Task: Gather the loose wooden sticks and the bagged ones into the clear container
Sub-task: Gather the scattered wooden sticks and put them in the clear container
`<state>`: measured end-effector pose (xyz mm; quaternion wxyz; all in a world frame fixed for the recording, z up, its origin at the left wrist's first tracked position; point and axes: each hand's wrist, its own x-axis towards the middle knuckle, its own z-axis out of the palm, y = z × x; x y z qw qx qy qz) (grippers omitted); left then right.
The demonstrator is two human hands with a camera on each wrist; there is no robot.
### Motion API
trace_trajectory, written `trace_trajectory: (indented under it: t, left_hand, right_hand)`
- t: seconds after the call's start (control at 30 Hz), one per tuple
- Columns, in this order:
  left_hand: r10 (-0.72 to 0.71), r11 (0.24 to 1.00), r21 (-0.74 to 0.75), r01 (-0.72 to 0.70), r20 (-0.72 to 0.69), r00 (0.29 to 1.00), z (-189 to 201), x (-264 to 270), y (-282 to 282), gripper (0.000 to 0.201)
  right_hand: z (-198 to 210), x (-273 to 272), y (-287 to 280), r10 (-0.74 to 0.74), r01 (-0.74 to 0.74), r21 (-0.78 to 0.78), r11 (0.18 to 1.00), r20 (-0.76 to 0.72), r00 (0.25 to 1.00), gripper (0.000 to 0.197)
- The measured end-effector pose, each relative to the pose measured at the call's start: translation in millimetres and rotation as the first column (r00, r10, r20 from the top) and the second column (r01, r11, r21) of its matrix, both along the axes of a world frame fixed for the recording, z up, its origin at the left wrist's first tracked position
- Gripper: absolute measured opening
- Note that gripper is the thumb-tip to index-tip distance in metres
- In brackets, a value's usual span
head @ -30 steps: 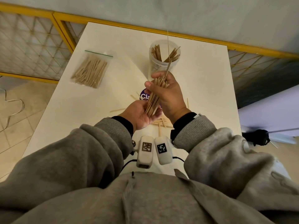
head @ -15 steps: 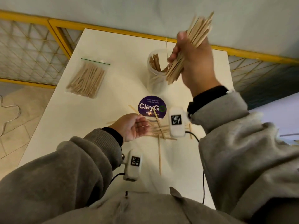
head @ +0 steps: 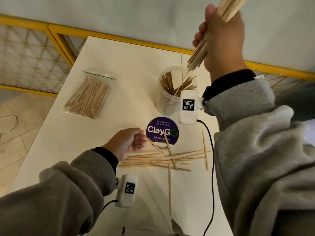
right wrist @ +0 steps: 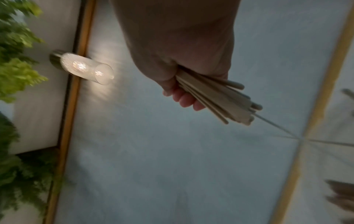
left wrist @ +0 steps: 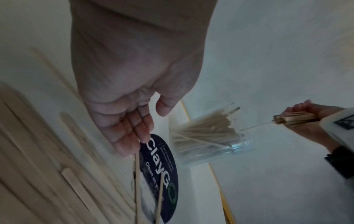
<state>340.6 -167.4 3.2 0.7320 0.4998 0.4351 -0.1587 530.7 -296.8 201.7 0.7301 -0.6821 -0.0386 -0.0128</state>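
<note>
My right hand (head: 219, 38) is raised above the clear container (head: 167, 101) and grips a bundle of wooden sticks (head: 199, 53), lower ends pointing down at the container's mouth. The same bundle (right wrist: 220, 100) shows in the right wrist view, and from the left wrist view (left wrist: 293, 119). The clear container (left wrist: 210, 141) holds several sticks. Loose sticks (head: 158, 159) lie scattered on the white table (head: 68, 142) near me. My left hand (head: 129, 143) hovers over their left end, fingers relaxed, holding nothing. The bagged sticks (head: 88, 96) lie at the far left.
A round purple ClayGo sticker (head: 162, 133) is on the table between the container and the loose sticks. A yellow-framed mesh railing (head: 34, 53) runs behind and left of the table. A lit wall lamp (right wrist: 84, 68) and green plants (right wrist: 17, 75) show in the right wrist view.
My right hand took the stick bundle from my left hand and lifted it up over the container. My left hand dropped, empty, toward the loose sticks.
</note>
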Motion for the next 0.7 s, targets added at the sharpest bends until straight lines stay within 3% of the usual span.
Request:
trace_trajectory:
  t: [0.1, 0.2, 0.33, 0.5, 0.6, 0.7]
  left_hand:
    - [-0.009, 1.0, 0.016, 0.009, 0.005, 1.0, -6, 1, 2, 0.025]
    - [-0.028, 0.999, 0.038, 0.027, 0.014, 1.0, -8, 1, 1, 0.025]
    - [-0.057, 0.997, 0.058, 0.055, 0.024, 0.998, -7, 0, 1, 0.025]
    - [-0.08, 0.995, 0.068, 0.078, 0.021, 0.997, -7, -2, 3, 0.025]
    - [-0.085, 0.993, 0.079, 0.083, 0.025, 0.996, -7, -4, 5, 0.025]
    - [-0.084, 0.992, 0.096, 0.081, 0.031, 0.996, -6, -5, 4, 0.025]
  right_hand:
    - [17, 5, -7, -0.033, 0.033, 0.096, 0.995, -0.006, 0.999, 0.029]
    - [21, 5, -8, -0.022, 0.019, 0.146, 0.989, 0.019, 1.0, 0.032]
    - [-22, -9, 8, 0.073, -0.066, -0.053, 0.996, 0.129, 0.989, 0.01]
    - [-84, -16, 1, 0.167, -0.152, -0.284, 0.947, 0.026, 0.986, 0.035]
    - [-87, -9, -3, 0.138, -0.087, -0.376, 0.923, 0.111, 0.984, 0.029]
    - [-87, 2, -6, 0.177, -0.066, -0.603, 0.795, 0.126, 0.976, 0.041]
